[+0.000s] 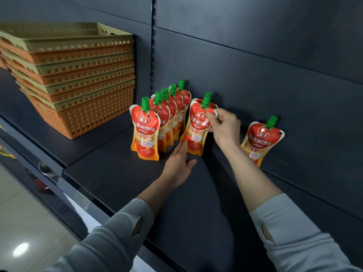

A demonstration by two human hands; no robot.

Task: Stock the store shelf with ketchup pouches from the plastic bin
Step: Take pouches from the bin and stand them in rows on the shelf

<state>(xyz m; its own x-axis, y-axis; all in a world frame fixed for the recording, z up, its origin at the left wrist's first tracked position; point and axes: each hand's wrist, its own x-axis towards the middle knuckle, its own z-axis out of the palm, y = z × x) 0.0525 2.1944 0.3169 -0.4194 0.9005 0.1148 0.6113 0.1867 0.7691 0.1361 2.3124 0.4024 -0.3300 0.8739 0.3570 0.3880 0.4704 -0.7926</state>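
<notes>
The ketchup pouch [196, 132] is pinched at its top by the right hand [224, 130], its base touched by the left hand's [179, 163] straight fingers [183, 148]; it should be settled upright before release.

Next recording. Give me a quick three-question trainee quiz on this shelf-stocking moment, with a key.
1. How many ketchup pouches stand in the left row?
2. True or false: the right hand pinches the upper edge of the second row's front pouch.
3. The lone pouch on the right: A) lies flat, B) leans on the back panel, C) stands inside the left row.
Key: 1. five; 2. true; 3. B.
</notes>
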